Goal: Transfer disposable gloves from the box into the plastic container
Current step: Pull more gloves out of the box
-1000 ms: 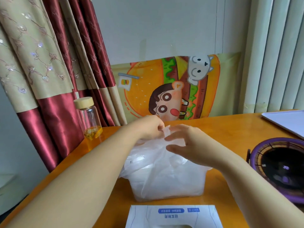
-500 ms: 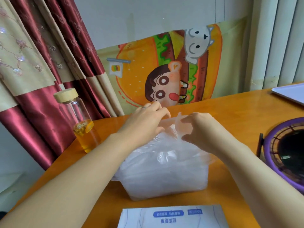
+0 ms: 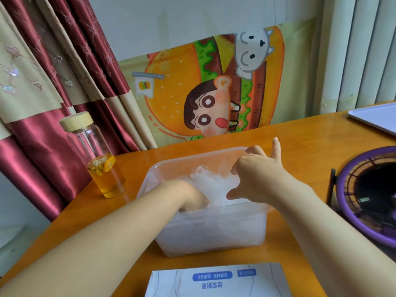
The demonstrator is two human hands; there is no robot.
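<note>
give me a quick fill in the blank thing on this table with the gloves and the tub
1. The gloves lie in the clear plastic ____.
2. The bottle stands on the ____ side of the container.
3. The fan at the table's edge has a ____ rim.
4. The left hand digs into the gloves; the ____ hand lies on top of them.

Missing words: container, left, purple, right.
</note>
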